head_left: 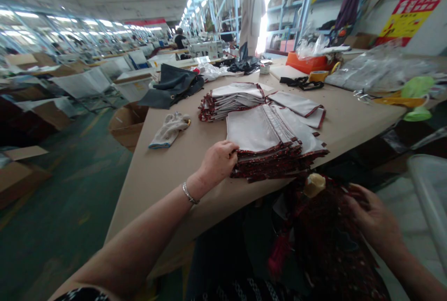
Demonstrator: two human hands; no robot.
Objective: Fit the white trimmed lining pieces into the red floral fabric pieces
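Note:
My left hand (pixel 219 162) is at the near left corner of a stack of folded fabric pieces (pixel 249 129), its fingers closed on the corner. The pieces are whitish on top with dark red patterned edges. Low on the right, my right hand (pixel 375 219) has its fingers closed over the edge of a dark red patterned cloth (pixel 331 240), which hangs below the table edge near my lap. A pinkish-red tassel-like piece (pixel 279 254) dangles beside it, and a pale yellowish lump (pixel 314 184) sits at its top. The right fingertips are partly hidden.
Behind lies a second fabric stack (pixel 232 98), with loose folded pieces (pixel 296 103) to its right. A work glove (pixel 171 130) and dark grey cloth (pixel 176 82) lie on the left of the table (pixel 164 198). An orange box (pixel 309 62) and plastic bags (pixel 377 70) are at the back right.

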